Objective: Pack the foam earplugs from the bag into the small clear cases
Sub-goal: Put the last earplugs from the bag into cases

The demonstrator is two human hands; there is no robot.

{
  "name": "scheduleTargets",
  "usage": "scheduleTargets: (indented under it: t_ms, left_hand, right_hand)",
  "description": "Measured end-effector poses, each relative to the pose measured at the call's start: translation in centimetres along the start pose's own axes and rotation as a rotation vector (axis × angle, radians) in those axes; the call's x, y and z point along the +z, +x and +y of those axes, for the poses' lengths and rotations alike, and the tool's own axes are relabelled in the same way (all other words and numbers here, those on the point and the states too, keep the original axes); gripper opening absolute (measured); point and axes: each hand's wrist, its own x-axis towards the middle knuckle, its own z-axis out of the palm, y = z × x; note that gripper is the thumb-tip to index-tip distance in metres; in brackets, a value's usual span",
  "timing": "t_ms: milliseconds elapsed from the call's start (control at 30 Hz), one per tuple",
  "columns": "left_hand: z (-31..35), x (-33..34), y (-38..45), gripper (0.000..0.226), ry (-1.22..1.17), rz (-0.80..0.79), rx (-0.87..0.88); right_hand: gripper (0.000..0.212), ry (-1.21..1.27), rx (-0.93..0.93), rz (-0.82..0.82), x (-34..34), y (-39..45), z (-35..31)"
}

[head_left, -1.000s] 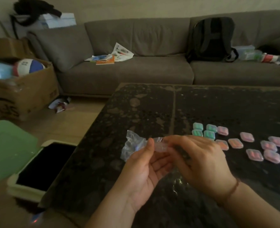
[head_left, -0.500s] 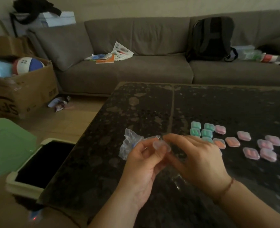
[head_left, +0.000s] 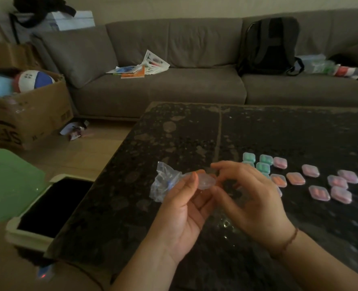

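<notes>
Head view, lower centre of the frame: the left hand [head_left: 181, 208] is raised palm-up over the table [head_left: 184, 131], its thumb and fingers pinching a small clear case [head_left: 205, 182] and, against the same grip, a crumpled clear bag [head_left: 163, 181] that sticks out to the left; something blue shows faintly inside the bag. The right hand [head_left: 251, 198] sits just beside it at centre, fingers curled, its fingertips meeting the right edge of the case; whether it pinches the case or only touches it cannot be told. A thin cord bracelet [head_left: 290, 240] circles the right wrist.

Right of the hands, filled cases lie flat on the dark speckled table: orange ones [head_left: 295, 178] nearest, pink ones [head_left: 339, 189] toward the right edge, and a tight cluster of green ones [head_left: 263, 164] behind the right hand, partly hidden by it.

At lower left, on the floor beside the table, a bin [head_left: 47, 208] stands open with its green lid [head_left: 8, 185] further left. Higher at the left edge, a cardboard box [head_left: 26, 114] holds a ball [head_left: 34, 80]. Across the top of the frame runs a grey sofa [head_left: 173, 89] carrying papers [head_left: 140, 68] at centre and a black backpack [head_left: 268, 47] at upper right.
</notes>
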Motion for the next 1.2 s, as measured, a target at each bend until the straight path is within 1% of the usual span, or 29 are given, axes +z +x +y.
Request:
scheduleTargets:
  t_ms: [100, 233, 300, 367, 400, 500, 700, 800, 900, 1000, 1067, 1133, 1200]
  left_hand:
    - [-0.2, -0.2, 0.1, 0.039, 0.018, -0.025, 0.013]
    - [-0.3, -0.5, 0.2, 0.034, 0.018, -0.042, 0.03]
    - [-0.5, -0.5, 0.2, 0.037, 0.012, -0.032, 0.026]
    - [-0.8, -0.5, 0.2, 0.045, -0.011, -0.014, 0.014]
    - [-0.9, -0.5, 0.2, 0.045, -0.024, -0.009, 0.008]
    - [-1.0, -0.6, 0.2, 0.03, -0.043, -0.027, -0.006]
    - [-1.2, -0.7, 0.1, 0.026, -0.059, -0.049, -0.03]
    - [-1.1, -0.5, 0.0, 0.027, -0.02, -0.024, -0.044]
    - [-0.8, -0.4, -0.1, 0.02, 0.104, -0.058, -0.053]
    - [-0.7, -0.3, -0.3, 0.021, 0.255, -0.13, -0.169]
    - [-0.9, -0.5, -0.3, 0.023, 0.341, -0.178, -0.242]
    - [-0.6, -0.7, -0.2, 0.024, 0.36, -0.184, -0.265]
    - [0.3, -1.1, 0.0, 0.027, 0.343, -0.136, -0.236]
  right_hand:
    - [0.018, -0.085, -0.061, 0.016, 0.2, 0.0, -0.1]
    - [0.022, -0.2, -0.107, 0.018, 0.3, 0.1, -0.4]
    - [0.022, -0.249, -0.12, 0.027, 0.4, 0.1, -0.5]
    - [0.023, -0.292, -0.133, 0.024, 0.5, 0.1, -0.5]
    - [0.023, -0.31, -0.138, 0.02, 0.6, 0.1, -0.5]
    - [0.022, -0.322, -0.144, 0.021, 0.7, 0.1, -0.5]
    - [0.016, -0.329, -0.135, 0.039, 1.0, 0.0, -0.4]
    - [0.016, -0.245, -0.083, 0.035, 0.8, -0.1, -0.5]
    - [0.02, -0.119, 0.023, 0.053, 0.5, -0.3, -0.3]
    - [0.019, -0.073, 0.181, 0.061, 0.3, -0.2, 0.5]
    - [0.018, -0.043, 0.262, 0.005, 0.3, -0.3, 0.9]
    - [0.02, 0.03, 0.29, -0.032, 0.1, -0.3, 0.9]
    - [0.025, 0.165, 0.335, 0.031, 0.0, -0.1, 0.5]
